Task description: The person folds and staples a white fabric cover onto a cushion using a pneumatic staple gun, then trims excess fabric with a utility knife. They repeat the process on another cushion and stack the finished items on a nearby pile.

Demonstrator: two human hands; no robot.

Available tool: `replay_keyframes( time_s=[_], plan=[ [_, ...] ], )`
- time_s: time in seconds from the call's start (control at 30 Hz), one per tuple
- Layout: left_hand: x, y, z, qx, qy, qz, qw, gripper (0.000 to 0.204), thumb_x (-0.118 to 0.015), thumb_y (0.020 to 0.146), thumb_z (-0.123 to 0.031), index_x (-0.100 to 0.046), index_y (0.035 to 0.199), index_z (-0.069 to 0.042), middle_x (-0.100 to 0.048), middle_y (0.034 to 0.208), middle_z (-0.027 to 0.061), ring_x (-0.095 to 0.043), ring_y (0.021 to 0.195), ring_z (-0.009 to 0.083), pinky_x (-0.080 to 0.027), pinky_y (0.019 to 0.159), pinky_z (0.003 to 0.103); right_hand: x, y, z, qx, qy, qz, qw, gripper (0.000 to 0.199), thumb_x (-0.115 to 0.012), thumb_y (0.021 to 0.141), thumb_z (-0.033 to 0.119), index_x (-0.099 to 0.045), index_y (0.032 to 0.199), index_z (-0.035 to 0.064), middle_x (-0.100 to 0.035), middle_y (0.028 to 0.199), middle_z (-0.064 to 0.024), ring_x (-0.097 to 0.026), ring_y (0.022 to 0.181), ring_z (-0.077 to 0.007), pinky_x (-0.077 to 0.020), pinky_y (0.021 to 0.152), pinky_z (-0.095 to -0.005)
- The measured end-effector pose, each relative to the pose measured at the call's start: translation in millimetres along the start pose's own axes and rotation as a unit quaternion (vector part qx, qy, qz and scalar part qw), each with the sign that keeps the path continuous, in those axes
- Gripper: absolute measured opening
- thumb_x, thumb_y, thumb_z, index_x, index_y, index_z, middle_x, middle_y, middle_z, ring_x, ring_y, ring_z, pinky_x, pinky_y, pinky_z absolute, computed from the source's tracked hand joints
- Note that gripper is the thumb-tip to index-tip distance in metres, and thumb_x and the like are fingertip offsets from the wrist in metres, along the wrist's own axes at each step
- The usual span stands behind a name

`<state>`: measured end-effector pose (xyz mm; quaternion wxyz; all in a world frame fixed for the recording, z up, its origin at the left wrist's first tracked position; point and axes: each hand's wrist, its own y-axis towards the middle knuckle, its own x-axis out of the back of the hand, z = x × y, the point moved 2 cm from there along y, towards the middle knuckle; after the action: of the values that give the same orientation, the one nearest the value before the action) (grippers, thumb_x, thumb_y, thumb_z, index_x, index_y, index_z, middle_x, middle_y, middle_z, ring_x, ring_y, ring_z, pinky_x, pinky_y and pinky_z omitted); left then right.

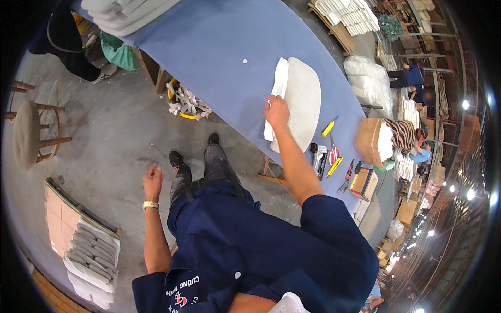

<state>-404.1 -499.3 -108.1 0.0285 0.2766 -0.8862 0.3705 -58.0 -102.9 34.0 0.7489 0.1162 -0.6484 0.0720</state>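
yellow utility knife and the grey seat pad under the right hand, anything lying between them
Nothing: in the head view only bare blue table cover separates the yellow utility knife from the grey seat pad that the right hand presses.

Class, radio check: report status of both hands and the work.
Right hand flat on white fabric beside grey pad. Left hand empty, loosely curled, off table. Nothing in the way.

White sheet (275,94) partly hidden under seat pad (301,101); right hand (277,110) fingertips indistinct; distant co-workers blurred.
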Motion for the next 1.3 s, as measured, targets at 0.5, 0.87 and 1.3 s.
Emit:
replay_keyframes(
  time_s=[0.5,0.87,1.3],
  plan=[
    [-94.2,7.6,-24.4,0.134,-0.041,0.002,0.99,0.046,-0.069,0.097,-0.021,-0.061,0.136,0.003,-0.074,0.102,0.0119,-0.072,0.081,0.0164,-0.054,0.065,0.03,-38.1,36.2,-42.4,0.182,-0.094,0.076,0.976,0.012,-0.073,0.081,0.021,-0.07,0.09,0.0125,-0.07,0.089,-0.0067,-0.069,0.084,-0.0262,-0.0441,0.08,-0.0462],
    [-92.8,-34.4,25.3,0.113,0.079,-0.146,0.98,0.048,-0.07,0.092,-0.029,-0.069,0.127,0.003,-0.078,0.102,0.0155,-0.073,0.088,0.0213,-0.056,0.082,0.032,-55.7,182.6,53.4,0.165,0.207,0.076,0.961,0.012,-0.066,0.087,0.007,-0.066,0.098,0.0066,-0.063,0.095,-0.0152,-0.066,0.096,-0.0371,-0.0546,0.082,-0.049],
    [13.7,-24.4,60.4,0.126,0.046,-0.148,0.98,0.052,-0.069,0.092,-0.041,-0.07,0.128,-0.003,-0.076,0.113,0.0193,-0.073,0.104,0.0271,-0.055,0.092,0.036,-99.6,80.4,99.7,0.072,0.385,0.32,0.862,0.016,-0.074,0.08,0.008,-0.067,0.094,0.0069,-0.072,0.079,-0.0069,-0.07,0.072,-0.0213,-0.0568,0.067,-0.0369]
  ],
)
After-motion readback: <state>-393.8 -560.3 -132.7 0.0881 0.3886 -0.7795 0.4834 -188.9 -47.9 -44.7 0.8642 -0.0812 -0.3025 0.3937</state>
